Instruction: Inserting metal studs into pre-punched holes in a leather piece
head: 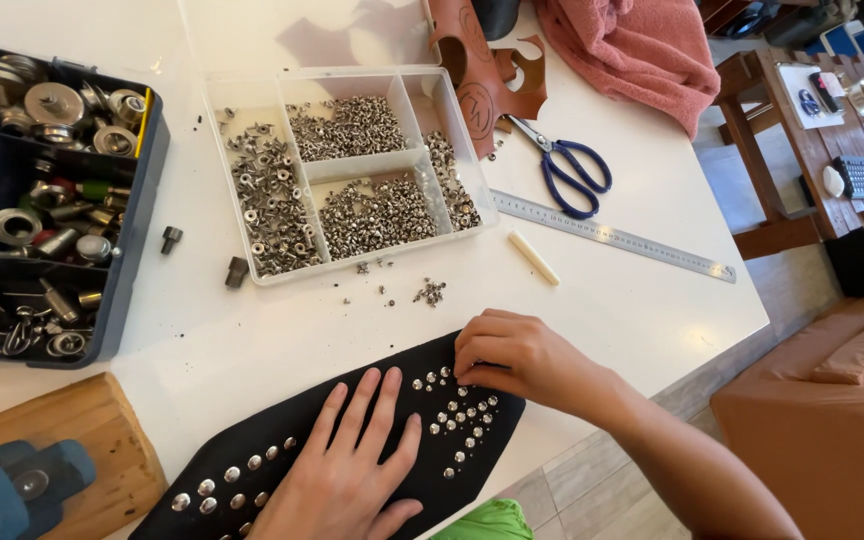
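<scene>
Leather strip (282,450), black and studded, lies on white tabletop (602,300) at 6 o'clock. Left hand (347,470) rests flat on it, fingers spread, released. Right hand (517,360) at its 2 o'clock end, fingers curled onto studs (462,415); whether they pinch one is unclear. Clear compartment box (342,170) of rivets sits at 12 o'clock.

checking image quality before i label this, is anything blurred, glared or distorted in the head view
Head view: sharp at centre, with the studs on the black leather strap and the rivets in the clear divided box crisp; soft even daylight, faint shadows under the left hand and right hand; mild glare on the white table; wide-angle bending shows along the steel ruler and frame edges.
</scene>
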